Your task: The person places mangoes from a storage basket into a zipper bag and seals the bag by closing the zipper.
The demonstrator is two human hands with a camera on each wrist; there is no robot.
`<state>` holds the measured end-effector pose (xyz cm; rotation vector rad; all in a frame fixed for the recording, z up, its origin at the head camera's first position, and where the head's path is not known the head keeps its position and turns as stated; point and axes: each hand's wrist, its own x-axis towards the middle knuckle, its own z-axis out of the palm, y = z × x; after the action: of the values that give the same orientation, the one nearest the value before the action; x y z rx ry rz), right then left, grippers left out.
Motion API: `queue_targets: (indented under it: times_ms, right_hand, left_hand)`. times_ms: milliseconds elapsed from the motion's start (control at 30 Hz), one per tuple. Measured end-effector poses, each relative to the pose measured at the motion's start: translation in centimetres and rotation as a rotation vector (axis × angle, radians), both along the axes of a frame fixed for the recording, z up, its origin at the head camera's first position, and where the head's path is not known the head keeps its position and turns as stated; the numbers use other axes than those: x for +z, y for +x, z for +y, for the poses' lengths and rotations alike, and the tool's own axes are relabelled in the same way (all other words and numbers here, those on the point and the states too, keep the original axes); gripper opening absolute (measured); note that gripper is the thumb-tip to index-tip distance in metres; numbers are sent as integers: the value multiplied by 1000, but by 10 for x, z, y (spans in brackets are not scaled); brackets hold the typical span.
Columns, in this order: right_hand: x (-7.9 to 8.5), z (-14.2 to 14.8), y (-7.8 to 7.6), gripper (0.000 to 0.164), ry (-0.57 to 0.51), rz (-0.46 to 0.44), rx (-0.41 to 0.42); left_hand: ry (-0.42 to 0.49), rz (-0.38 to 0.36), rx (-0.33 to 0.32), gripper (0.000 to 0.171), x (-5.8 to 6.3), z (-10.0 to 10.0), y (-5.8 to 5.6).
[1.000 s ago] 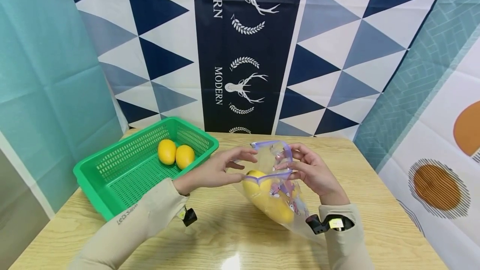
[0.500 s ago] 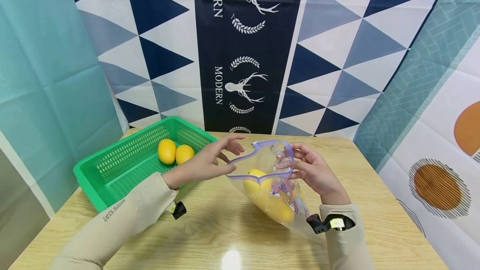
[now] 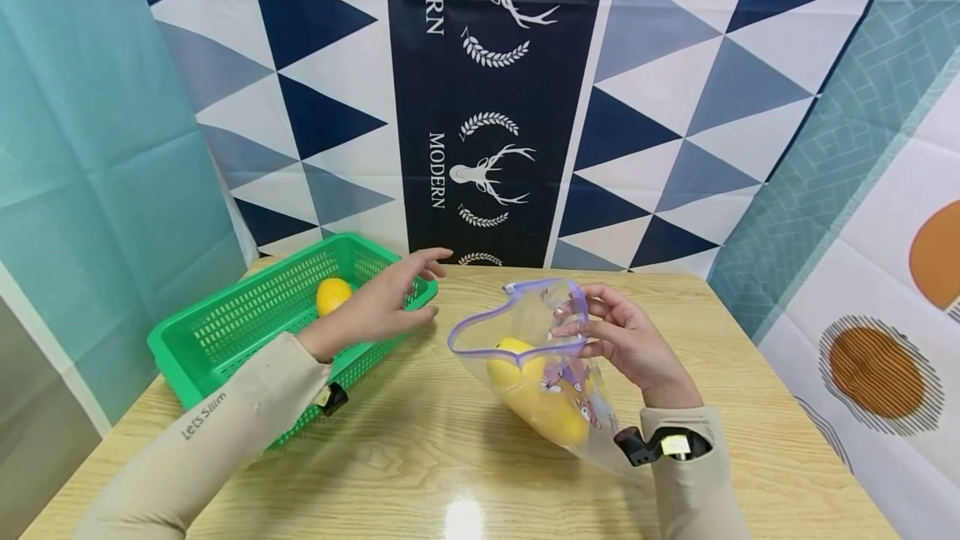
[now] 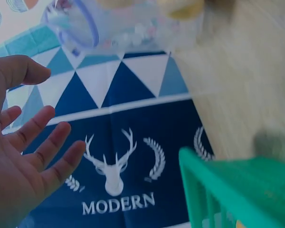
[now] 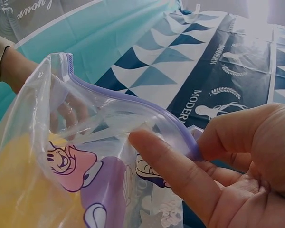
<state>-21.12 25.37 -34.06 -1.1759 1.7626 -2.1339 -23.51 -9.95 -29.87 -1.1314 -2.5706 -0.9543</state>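
My right hand (image 3: pixel 626 336) pinches the purple-edged rim of a clear zip bag (image 5: pixel 104 185) printed with cartoon figures. The bag's mouth gapes toward the left, and yellow mangoes (image 3: pixel 536 398) lie inside. In the right wrist view, thumb and fingers sit on either side of the purple zip strip. My left hand (image 3: pixel 378 302) holds nothing; its fingers are spread over the near right rim of a green plastic basket (image 3: pixel 262 298). One yellow mango (image 3: pixel 332 296) shows in the basket, and the left hand hides the spot to its right. The left wrist view shows the open palm beside the basket rim (image 4: pixel 228 190).
The basket and bag rest on a wooden table (image 3: pixel 420 473), the basket at the left. A patterned cloth backdrop (image 3: pixel 480 107) rises behind the table's far edge. Cloth panels also hang at both sides.
My left hand has moved left, from the bag's mouth to the basket's edge, and now covers one mango. The bag's mouth has widened at its left side. My right hand stays put.
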Motion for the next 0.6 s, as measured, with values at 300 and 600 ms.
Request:
queue_targets:
  times_ms: [300,600]
  right_hand:
    - [-1,0,1,40,4,-10,-16]
    - [1,0,0,40,25,1,-7]
  left_hand:
    - [-183,111,160,74,3,-24,-18]
    - [-290,83,361,79,-8,-54,-40]
